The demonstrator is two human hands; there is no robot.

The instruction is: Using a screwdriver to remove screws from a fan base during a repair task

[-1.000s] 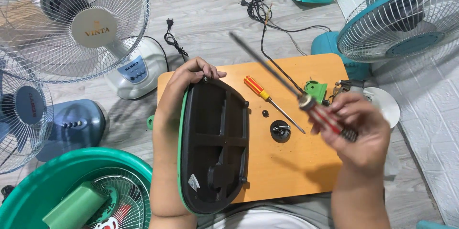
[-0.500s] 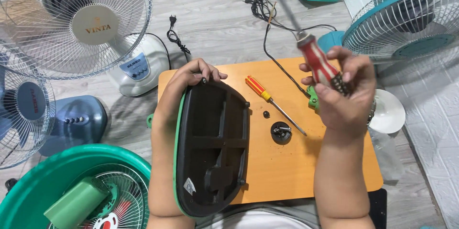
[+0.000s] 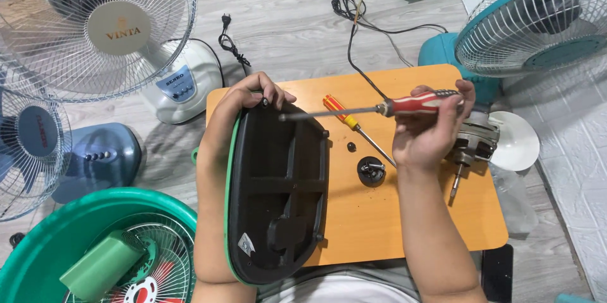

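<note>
Board: an orange work board point(image 3: 404, 233) lies on the grey floor, fans standing round it from nine o'clock to two o'clock.
Fan base: a black, green-edged fan base point(image 3: 278, 189) stands on its side at the board's nine o'clock edge, hollow underside facing right, just as it stood a second ago.
Left hand: the left hand point(image 3: 243, 104) curls over the base's twelve o'clock end, fingers closed on the rim and steadying it; this grip has not shifted.
Right hand: the right hand point(image 3: 430, 129), at three o'clock from the base, has its fingers wrapped shut round the handle of the red-handled screwdriver point(image 3: 373, 109).
Change: half a second ago that tool pointed up, away from the base; now it lies level, its shaft reaching toward nine o'clock and its tip at the base's top rim, close by the left fingertips.
Meaning: the tool appears to have been brought round to a fastening at the upper end of the base; whether the tip sits in a screw I cannot tell.
Motor: a fan motor point(image 3: 473, 142) lies at the board's three o'clock edge, partly behind the right hand.
Spare driver: an orange-handled screwdriver point(image 3: 344, 119) rests on the board below the red one.
Knob: a black round knob point(image 3: 371, 170) sits mid-board.
Small part: a small dark piece point(image 3: 351, 147) lies at the knob's eleven o'clock.
</note>
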